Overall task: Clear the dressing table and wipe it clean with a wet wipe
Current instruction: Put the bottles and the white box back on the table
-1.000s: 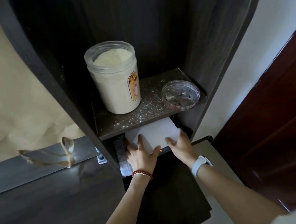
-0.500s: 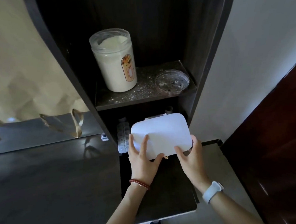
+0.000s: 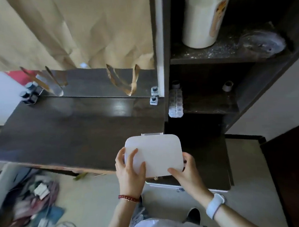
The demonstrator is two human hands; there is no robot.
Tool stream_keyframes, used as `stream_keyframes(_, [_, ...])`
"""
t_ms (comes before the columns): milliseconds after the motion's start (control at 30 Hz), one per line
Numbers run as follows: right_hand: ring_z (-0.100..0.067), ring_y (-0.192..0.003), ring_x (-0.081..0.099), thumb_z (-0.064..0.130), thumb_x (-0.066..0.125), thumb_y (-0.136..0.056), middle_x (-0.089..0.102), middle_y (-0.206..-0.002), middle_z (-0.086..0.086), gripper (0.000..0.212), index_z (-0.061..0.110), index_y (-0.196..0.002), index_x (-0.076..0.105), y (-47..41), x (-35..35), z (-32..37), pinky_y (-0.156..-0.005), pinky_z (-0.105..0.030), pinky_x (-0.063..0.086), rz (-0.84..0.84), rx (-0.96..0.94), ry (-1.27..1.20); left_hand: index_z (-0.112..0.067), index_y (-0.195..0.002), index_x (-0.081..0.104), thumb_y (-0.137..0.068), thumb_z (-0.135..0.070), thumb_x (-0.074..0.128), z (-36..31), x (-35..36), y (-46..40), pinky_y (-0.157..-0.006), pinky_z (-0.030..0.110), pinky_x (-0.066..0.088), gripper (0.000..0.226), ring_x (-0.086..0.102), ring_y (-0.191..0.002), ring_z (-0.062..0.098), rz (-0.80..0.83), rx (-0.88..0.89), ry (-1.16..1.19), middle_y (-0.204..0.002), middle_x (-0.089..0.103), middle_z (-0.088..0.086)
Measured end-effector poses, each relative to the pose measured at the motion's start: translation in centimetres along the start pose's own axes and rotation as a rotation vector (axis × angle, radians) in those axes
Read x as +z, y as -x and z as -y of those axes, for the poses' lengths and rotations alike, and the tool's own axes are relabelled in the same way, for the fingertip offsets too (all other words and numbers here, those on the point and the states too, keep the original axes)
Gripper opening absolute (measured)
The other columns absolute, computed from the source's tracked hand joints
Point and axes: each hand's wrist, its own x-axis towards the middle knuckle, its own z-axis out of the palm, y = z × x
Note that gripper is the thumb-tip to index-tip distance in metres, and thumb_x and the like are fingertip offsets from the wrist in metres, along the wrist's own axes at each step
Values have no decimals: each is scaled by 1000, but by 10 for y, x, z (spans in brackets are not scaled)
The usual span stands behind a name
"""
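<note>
Hands grip the white case (image 3: 153, 155) at lower centre: left hand (image 3: 129, 169) clamped on its near-left corner, right hand (image 3: 186, 171) under its near-right edge, over the bench (image 3: 66, 129) edge. Best kept level and carried clear, so the bench lies open for wiping.

White case (image 3: 155, 155): flat, rounded-corner box, lid shut, small clasp tab on far edge; held tilted in the air just off the counter's right front corner.
Left hand (image 3: 129, 169): grips case's near-left corner, fingers spread on lid.
Right hand (image 3: 186, 171): grips case's near-right corner.
Counter (image 3: 72, 133): dark wood-grain top, glossy, mostly bare.
Small bottles: dark-capped cluster (image 3: 29, 94) at counter's far-left corner; one clear bottle (image 3: 154, 99) at far-right corner.
</note>
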Motion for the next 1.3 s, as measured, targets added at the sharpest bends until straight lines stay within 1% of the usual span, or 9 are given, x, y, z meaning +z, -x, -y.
stream_keyframes(100, [-16,-104,52,13,71,-76,46,-119,-4,53,24,-113,33,-11,46,17,-72,-7,44,19,-20,67,-32,-111,47,-73,-42,47,38,-27,-18,-95,50,43,40,43,-116,38,-14,-31,17,-129,39,22])
stream_keyframes(233, [-18,-106,51,17,71,-74,46,-115,-2,51,21,-113,37,-32,131,47,-87,-29,46,-1,-20,135,-25,-114,54,-75,-39,51,97,-75,-62,-97,47,37,42,40,-121,38,-15,-91,-3,-136,36,20])
stream_keyframes(433, [-19,-106,50,17,70,-76,41,-112,0,54,9,-119,39,-64,246,96,-84,-29,46,-46,16,150,-17,-120,57,-81,-13,63,180,-133,-146,-103,41,34,39,34,-129,34,49,-121,-27,-143,29,16])
stream_keyframes(633, [-26,-108,52,17,71,-77,45,-117,-10,52,5,-116,41,-102,294,119,-89,-38,48,-109,34,207,-16,-124,53,-85,-11,59,218,-142,-206,-106,39,34,40,30,-132,28,119,-153,-25,-146,24,11])
stream_keyframes(900, [-26,-111,50,18,70,-79,46,-121,-11,51,5,-118,39,-114,306,118,-89,-33,44,-109,81,212,-17,-129,49,-85,-25,44,236,-139,-212,-107,49,28,44,26,-132,39,164,-41,-103,-148,22,20])
stream_keyframes(1000, [-22,-111,50,20,70,-80,46,-122,-8,52,9,-120,39,-114,303,116,-88,-30,45,-95,89,187,-20,-129,48,-89,-21,49,234,-135,-211,-103,52,27,40,25,-132,39,159,-56,-193,-150,20,18])
stream_keyframes(1133, [-13,-105,50,28,64,-85,42,-120,5,52,13,-129,39,-108,280,113,-81,-20,40,-66,50,186,-16,-121,56,-84,-8,57,212,-132,-203,-102,58,24,39,28,-133,39,-35,-145,-279,-146,30,19])
stream_keyframes(1233, [-14,-91,56,21,60,-88,53,-111,1,39,11,-124,48,-104,233,104,-77,-23,43,-240,10,126,-14,-116,57,-79,-12,53,178,-117,-195,-94,58,32,36,38,-125,41,-120,-47,-279,-136,43,21])
stream_keyframes(1300, [-20,-88,60,17,58,-89,61,-103,-7,27,10,-114,53,-102,190,93,-79,-38,51,-415,7,53,-16,-114,56,-78,-15,51,148,-96,-189,-91,57,35,36,41,-122,41,-62,76,-243,-133,46,21])
